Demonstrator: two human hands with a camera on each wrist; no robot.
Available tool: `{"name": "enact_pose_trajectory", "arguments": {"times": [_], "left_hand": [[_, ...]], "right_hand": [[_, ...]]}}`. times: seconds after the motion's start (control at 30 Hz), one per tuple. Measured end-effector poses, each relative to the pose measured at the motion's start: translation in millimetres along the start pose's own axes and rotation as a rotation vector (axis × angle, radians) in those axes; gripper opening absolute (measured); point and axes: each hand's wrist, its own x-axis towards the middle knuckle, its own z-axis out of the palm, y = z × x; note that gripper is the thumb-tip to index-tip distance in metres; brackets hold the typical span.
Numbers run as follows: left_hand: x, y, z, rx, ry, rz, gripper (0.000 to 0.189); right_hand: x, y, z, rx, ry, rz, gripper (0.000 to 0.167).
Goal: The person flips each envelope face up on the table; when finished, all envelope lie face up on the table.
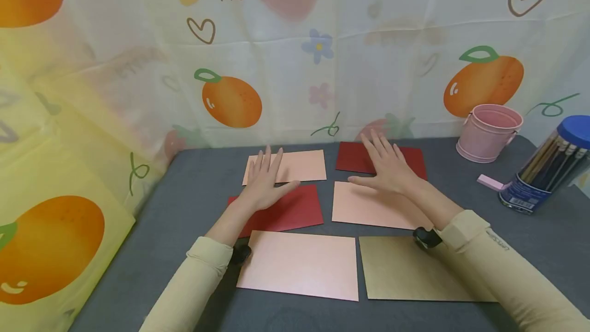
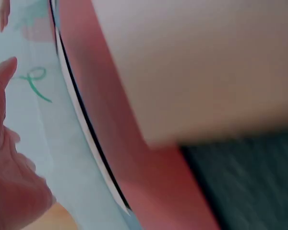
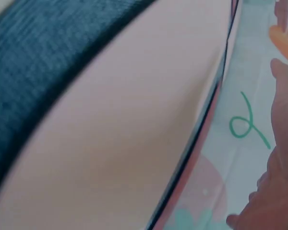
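Flat rectangular sheets lie in three rows of two. My left hand (image 1: 262,187) is spread over the left column, its palm above the middle red sheet (image 1: 297,208) and its fingers overlapping the back pink sheet (image 1: 304,165). Fingers fanned, my right hand (image 1: 391,172) hovers over the right column, between the dark red sheet (image 1: 348,157) and the middle pink sheet (image 1: 357,205). Neither hand holds anything. In front lie a larger pale pink sheet (image 1: 299,266) and a gold sheet (image 1: 410,273), partly under the right forearm. Both wrist views show the hands raised above the sheets.
At the back right of the dark grey table (image 1: 152,260) stands a pink bucket (image 1: 488,135). Nearer is a clear tub of pencils (image 1: 544,168) with a blue lid, tilted in view, beside a small pink block (image 1: 490,182). A fruit-printed curtain (image 1: 286,76) hangs behind.
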Motion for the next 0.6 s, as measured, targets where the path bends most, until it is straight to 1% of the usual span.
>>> {"name": "enact_pose_trajectory", "arguments": {"times": [0.1, 0.2, 0.27, 0.4, 0.5, 0.6], "left_hand": [[-3.9, -13.7, -2.7, -0.018, -0.038, 0.032, 0.093], [-5.9, -25.4, -5.2, -0.042, -0.067, 0.061, 0.091], [-6.6, -33.3, -6.5, -0.057, -0.075, 0.073, 0.089], [-8.9, -49.1, -9.2, -0.123, -0.087, 0.088, 0.088], [-11.2, -60.3, -10.4, -0.145, -0.092, 0.093, 0.086], [-13.6, -67.3, -12.7, -0.15, -0.091, 0.094, 0.084]], "right_hand": [[3.8, -2, 3, 0.052, -0.021, -0.053, 0.112], [7.7, -3, 6, 0.104, -0.063, -0.074, 0.11], [10.8, -4, 7, 0.128, -0.091, -0.082, 0.109], [17.5, -10, 9, 0.194, -0.133, -0.107, 0.104], [22.5, -14, 13, 0.239, -0.168, -0.134, 0.101], [27.0, -18, 17, 0.274, -0.207, -0.149, 0.099]]}}
